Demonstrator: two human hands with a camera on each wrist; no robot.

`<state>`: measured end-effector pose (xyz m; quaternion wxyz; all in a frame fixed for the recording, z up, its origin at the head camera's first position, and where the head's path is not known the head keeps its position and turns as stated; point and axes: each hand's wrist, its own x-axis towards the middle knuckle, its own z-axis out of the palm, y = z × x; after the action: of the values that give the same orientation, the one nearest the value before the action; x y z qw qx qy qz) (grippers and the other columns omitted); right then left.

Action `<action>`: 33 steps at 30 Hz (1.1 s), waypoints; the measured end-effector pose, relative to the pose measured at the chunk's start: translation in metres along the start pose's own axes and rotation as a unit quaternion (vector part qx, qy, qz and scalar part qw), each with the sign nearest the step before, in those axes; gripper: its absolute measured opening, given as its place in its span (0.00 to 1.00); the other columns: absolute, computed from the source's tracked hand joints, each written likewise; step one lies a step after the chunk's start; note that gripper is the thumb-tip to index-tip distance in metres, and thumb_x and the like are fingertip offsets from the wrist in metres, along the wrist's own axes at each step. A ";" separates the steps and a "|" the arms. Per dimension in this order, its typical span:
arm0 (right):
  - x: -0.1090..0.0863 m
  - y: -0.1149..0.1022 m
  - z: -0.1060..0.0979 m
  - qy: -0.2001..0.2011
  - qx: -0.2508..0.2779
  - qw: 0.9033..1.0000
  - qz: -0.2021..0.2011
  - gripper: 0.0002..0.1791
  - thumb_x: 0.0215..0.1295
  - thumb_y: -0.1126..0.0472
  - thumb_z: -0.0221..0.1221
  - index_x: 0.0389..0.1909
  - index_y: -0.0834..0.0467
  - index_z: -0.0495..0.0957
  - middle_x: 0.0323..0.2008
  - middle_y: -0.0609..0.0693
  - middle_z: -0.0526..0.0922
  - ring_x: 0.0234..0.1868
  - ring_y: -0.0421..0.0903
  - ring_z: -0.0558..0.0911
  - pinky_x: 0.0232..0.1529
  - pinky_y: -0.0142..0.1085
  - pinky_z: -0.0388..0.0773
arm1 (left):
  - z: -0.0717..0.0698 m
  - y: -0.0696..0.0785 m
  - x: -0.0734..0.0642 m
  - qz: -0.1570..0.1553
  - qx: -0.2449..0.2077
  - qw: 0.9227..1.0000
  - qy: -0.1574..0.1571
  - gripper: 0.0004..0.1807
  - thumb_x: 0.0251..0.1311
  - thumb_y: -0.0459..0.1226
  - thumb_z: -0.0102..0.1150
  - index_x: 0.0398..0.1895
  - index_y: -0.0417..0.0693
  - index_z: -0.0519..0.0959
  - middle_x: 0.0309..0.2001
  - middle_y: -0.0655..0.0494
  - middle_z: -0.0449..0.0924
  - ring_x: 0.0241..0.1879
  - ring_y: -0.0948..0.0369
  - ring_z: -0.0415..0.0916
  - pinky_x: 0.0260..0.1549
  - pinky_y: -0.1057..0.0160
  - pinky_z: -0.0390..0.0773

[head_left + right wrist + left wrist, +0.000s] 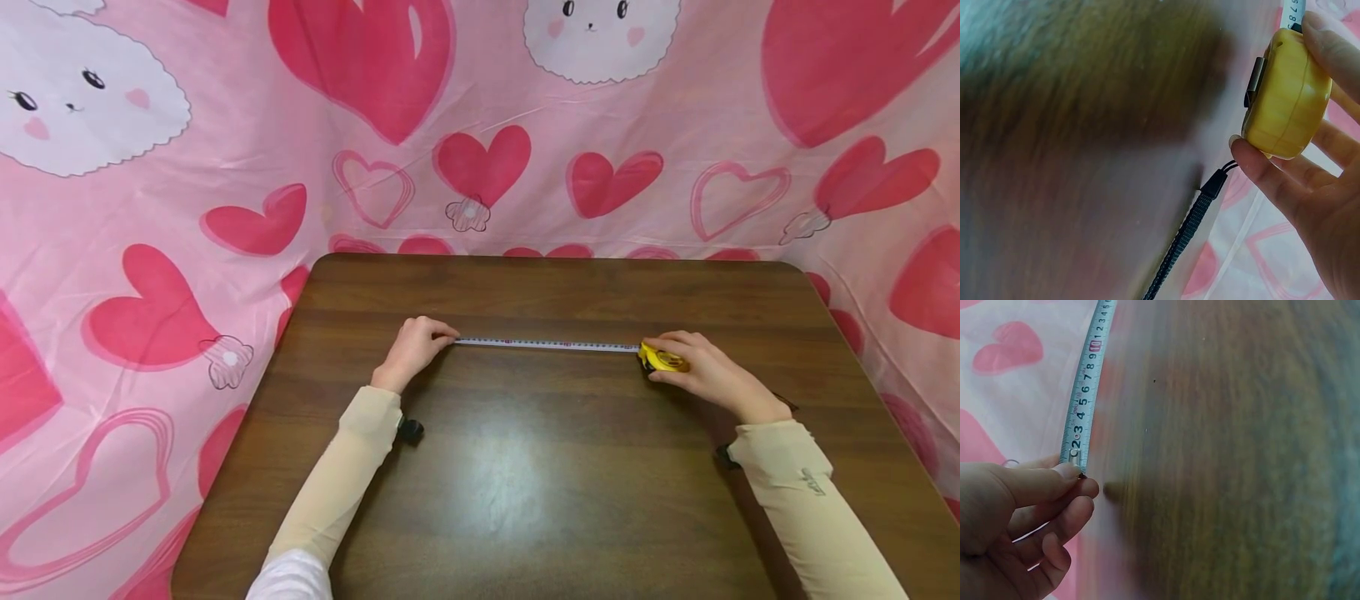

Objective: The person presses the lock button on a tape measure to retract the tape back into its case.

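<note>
A yellow tape measure (662, 358) is in my right hand (708, 377), its case gripped between thumb and fingers at the right of the table. Its white blade (547, 343) runs leftward, pulled out nearly straight above the tabletop. At the blade's free end my left hand (416, 348) pinches the tip between thumb and forefinger. The left wrist view shows the numbers on the blade (1085, 394) rising away from the thumb. In the right wrist view a dark wrist strap (1185, 234) hangs from the yellow case (1288, 100), and a black clip sits on its side.
Both hands are over a brown wooden table (480, 475) with rounded far corners. A pink cloth (517, 200) with hearts and white faces hangs behind the table and along its sides. Dark wrist devices are strapped to both forearms.
</note>
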<state>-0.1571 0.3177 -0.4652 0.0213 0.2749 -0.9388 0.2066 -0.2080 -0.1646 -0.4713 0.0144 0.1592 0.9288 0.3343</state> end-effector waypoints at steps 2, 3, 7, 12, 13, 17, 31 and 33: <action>0.000 -0.001 0.000 0.001 -0.002 1.000 -0.001 0.31 0.53 0.51 0.67 0.58 0.57 0.74 0.50 0.57 0.75 0.49 0.56 0.71 0.49 0.56 0.68 | 0.000 0.001 0.000 -0.003 0.003 1.000 0.001 0.09 0.58 0.37 0.62 0.41 0.54 0.86 0.41 0.58 0.84 0.40 0.61 0.79 0.44 0.59 0.78; 0.000 -0.001 0.000 0.002 -0.002 1.000 -0.003 0.31 0.53 0.51 0.68 0.58 0.57 0.74 0.50 0.58 0.75 0.49 0.56 0.71 0.49 0.56 0.68 | 0.000 0.001 0.000 -0.003 0.003 1.000 0.001 0.09 0.58 0.37 0.62 0.40 0.54 0.86 0.41 0.58 0.84 0.40 0.61 0.79 0.45 0.59 0.78; 0.002 -0.003 -0.001 0.007 0.001 1.000 -0.008 0.31 0.52 0.52 0.68 0.58 0.58 0.74 0.49 0.58 0.76 0.49 0.56 0.72 0.49 0.56 0.68 | 0.001 0.003 0.001 -0.004 0.006 1.000 0.001 0.08 0.57 0.38 0.62 0.40 0.55 0.86 0.40 0.58 0.84 0.40 0.62 0.79 0.44 0.60 0.78; 0.002 -0.005 -0.001 0.001 0.007 1.000 -0.002 0.31 0.53 0.51 0.67 0.58 0.57 0.74 0.50 0.58 0.75 0.49 0.56 0.71 0.50 0.57 0.68 | 0.001 0.006 0.001 -0.002 -0.003 1.000 -0.002 0.09 0.57 0.37 0.62 0.40 0.54 0.86 0.40 0.58 0.84 0.39 0.62 0.79 0.44 0.60 0.78; 0.003 -0.005 -0.001 0.000 0.007 1.000 -0.001 0.31 0.53 0.50 0.67 0.58 0.57 0.74 0.50 0.57 0.75 0.50 0.56 0.72 0.50 0.57 0.68 | 0.001 0.006 0.001 -0.001 -0.005 1.000 -0.003 0.09 0.58 0.37 0.62 0.40 0.53 0.86 0.40 0.58 0.84 0.39 0.62 0.79 0.44 0.60 0.78; 0.003 -0.006 -0.001 -0.005 0.007 1.000 -0.001 0.31 0.53 0.50 0.67 0.58 0.56 0.74 0.50 0.57 0.75 0.50 0.56 0.72 0.50 0.57 0.68 | 0.002 0.008 0.001 0.000 -0.007 1.000 -0.003 0.08 0.58 0.37 0.62 0.40 0.54 0.86 0.40 0.58 0.84 0.39 0.63 0.79 0.43 0.61 0.78; 0.006 -0.012 -0.002 -0.020 0.016 1.000 0.012 0.32 0.54 0.48 0.66 0.60 0.55 0.73 0.51 0.57 0.75 0.52 0.56 0.70 0.51 0.58 0.68 | 0.005 0.013 0.003 0.010 -0.002 1.000 -0.005 0.08 0.58 0.38 0.62 0.39 0.54 0.86 0.40 0.59 0.84 0.39 0.63 0.79 0.43 0.60 0.78; 0.006 -0.013 -0.001 -0.025 0.019 0.999 0.017 0.32 0.54 0.48 0.66 0.60 0.55 0.73 0.52 0.57 0.74 0.52 0.56 0.70 0.52 0.58 0.67 | 0.006 0.013 0.003 0.010 -0.002 1.000 -0.005 0.08 0.57 0.38 0.62 0.39 0.55 0.87 0.39 0.59 0.85 0.38 0.63 0.79 0.42 0.61 0.78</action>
<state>-0.1556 0.3054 -0.4585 -0.0110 0.2647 -0.9393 0.2181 -0.2062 -0.1505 -0.4672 0.0160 0.1704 0.9264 0.3353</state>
